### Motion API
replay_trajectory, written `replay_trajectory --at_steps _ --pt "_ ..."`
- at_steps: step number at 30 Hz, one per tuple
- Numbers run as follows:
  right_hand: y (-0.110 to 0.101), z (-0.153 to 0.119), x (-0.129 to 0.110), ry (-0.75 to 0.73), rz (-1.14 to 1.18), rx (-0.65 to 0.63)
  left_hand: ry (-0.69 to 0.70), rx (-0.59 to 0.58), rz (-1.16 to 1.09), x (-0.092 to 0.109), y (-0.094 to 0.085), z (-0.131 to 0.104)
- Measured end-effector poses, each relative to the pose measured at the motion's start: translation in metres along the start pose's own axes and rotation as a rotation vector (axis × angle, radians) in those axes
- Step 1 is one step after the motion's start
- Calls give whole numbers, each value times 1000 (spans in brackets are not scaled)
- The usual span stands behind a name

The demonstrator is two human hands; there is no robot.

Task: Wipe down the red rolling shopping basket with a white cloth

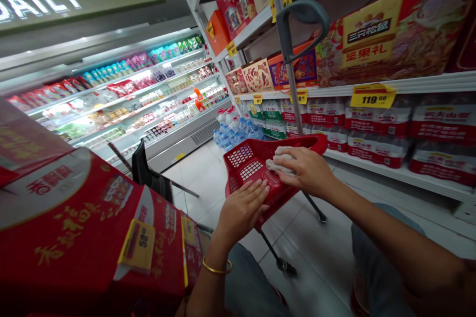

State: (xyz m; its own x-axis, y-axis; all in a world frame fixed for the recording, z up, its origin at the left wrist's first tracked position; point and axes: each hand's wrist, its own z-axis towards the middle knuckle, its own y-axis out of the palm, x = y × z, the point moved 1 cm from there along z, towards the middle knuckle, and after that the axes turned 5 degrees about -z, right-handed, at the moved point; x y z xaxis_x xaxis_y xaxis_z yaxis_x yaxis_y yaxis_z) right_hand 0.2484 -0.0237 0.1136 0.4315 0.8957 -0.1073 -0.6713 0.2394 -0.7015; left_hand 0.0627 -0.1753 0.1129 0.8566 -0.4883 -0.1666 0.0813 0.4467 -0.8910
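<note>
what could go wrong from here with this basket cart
The red plastic basket stands on legs with small dark wheels, so it might roll if the bare right hand presses hard.

The crumpled whitish cloth under that hand could snag on the basket's perforated walls.

The left forearm, with its gold bracelet, is close to the red printed boxes, so a sideways swing might knock them.

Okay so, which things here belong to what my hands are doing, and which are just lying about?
In the job:
- red basket
- pale cloth, in your right hand
- left hand, laid against the basket

Just around:
- black chair
- red cartons
- bottle packs on the low shelf
- nut gift box
- blue-tinted bottles on the floor
</note>
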Motion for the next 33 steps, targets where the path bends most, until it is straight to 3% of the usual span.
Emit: replay_trajectory --at_steps 23,29,33 --pt "-2 -8 44 64 -21 84 -1 36 38 2 1 1" --pt "-5 -7 44 95 -156 106 -9 26 45 3 1 1" --pt "-11 -5 23 116 -163 135 -4 35 57 4 1 2"
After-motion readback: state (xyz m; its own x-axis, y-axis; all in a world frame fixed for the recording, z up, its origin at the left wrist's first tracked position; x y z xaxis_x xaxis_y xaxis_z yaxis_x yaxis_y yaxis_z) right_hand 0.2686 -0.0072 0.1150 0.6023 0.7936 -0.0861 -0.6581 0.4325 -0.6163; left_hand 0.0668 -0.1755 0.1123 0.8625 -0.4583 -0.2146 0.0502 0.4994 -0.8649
